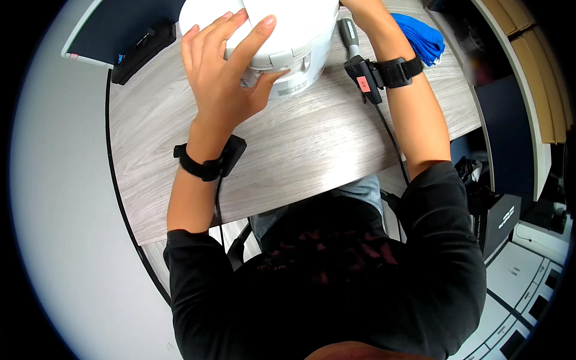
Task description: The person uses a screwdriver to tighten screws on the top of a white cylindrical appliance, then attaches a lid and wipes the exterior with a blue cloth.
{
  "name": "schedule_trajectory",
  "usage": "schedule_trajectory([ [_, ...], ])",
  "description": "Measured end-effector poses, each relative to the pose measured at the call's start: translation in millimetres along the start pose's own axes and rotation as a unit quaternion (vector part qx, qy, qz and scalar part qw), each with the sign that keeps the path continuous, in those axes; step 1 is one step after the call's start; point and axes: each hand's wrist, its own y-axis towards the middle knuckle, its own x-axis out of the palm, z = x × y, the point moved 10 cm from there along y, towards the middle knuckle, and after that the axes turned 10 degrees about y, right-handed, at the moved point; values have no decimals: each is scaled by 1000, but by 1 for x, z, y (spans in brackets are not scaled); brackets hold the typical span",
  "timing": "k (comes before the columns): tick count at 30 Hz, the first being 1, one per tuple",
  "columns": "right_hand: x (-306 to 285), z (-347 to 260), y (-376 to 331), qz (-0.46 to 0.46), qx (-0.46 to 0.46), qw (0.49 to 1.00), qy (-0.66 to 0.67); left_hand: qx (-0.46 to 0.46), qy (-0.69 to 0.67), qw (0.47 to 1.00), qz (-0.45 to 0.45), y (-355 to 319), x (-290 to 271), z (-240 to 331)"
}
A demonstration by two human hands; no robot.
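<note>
A white round bucket with a white lid stands at the far side of the table, cut off by the upper edge of the view. My left hand grips its near left side, fingers spread over the lid and thumb tucked beneath the rim by a clip. Only the wrist end of my right hand shows, at the far right side of the bucket; its fingers are out of view. Beside that wrist lies a grey-handled tool, its other end hidden behind the black wrist device.
A folded blue cloth lies right of my right forearm. At the far left are a dark panel with a white frame and a black case. Shelves with cardboard boxes border the right side. Cables hang from both wrist devices.
</note>
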Motion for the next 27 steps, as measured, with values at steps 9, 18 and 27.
schedule_trajectory([
  [9, -57, 25, -9, 86, 114, 974, -178, -48, 40, 998, 16, 8, 0, 8],
  [18, -59, 111, -66, -44, 224, 842, -489, -73, 113, 988, -70, 16, -2, 28],
  [27, -75, 96, -69, -25, 228, 901, -367, -85, 92, 990, -60, 20, 4, 31],
])
